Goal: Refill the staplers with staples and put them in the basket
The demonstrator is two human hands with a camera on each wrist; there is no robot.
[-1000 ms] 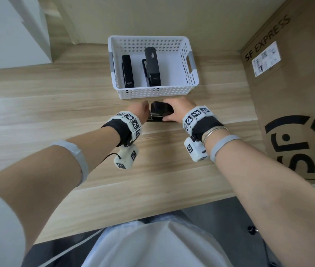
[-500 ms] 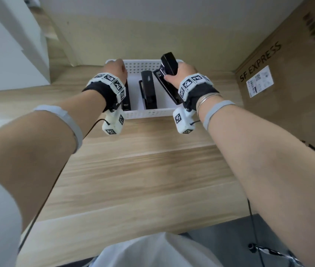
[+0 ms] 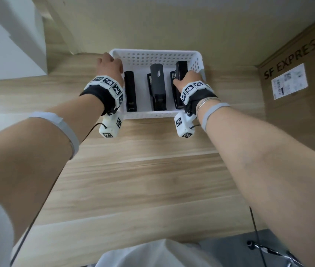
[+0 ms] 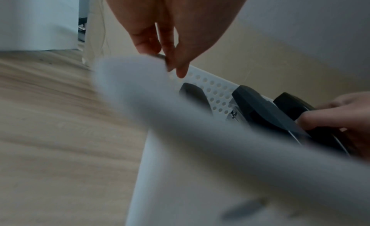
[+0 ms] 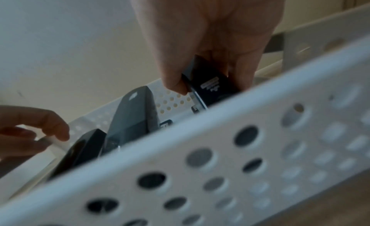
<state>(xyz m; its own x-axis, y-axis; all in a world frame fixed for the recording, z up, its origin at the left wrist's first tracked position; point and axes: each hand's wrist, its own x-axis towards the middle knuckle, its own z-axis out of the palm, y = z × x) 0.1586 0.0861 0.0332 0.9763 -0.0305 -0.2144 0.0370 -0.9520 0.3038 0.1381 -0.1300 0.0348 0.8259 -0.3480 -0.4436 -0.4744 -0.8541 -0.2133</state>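
Note:
A white perforated basket (image 3: 155, 54) stands at the back of the wooden table (image 3: 143, 180). Inside it lie a black stapler (image 3: 130, 91) on the left and a dark grey stapler (image 3: 157, 87) in the middle. My right hand (image 3: 183, 78) grips a third black stapler (image 3: 181, 69) low inside the basket's right side; in the right wrist view thumb and fingers pinch its sides (image 5: 212, 87). Whether it rests on the bottom is hidden. My left hand (image 3: 110, 62) holds the basket's far left rim, fingers (image 4: 180, 66) curled over the rim.
A large cardboard box (image 3: 297, 83) marked SF EXPRESS stands close to the basket's right. A beige wall runs right behind the basket, and a white block (image 3: 8, 35) sits at the far left. The table's front edge (image 3: 133, 234) is near my body.
My right hand lifted the black stapler from the table in front of the basket and lowered it into the basket's right side. My left hand left the stapler and took the basket's left rim.

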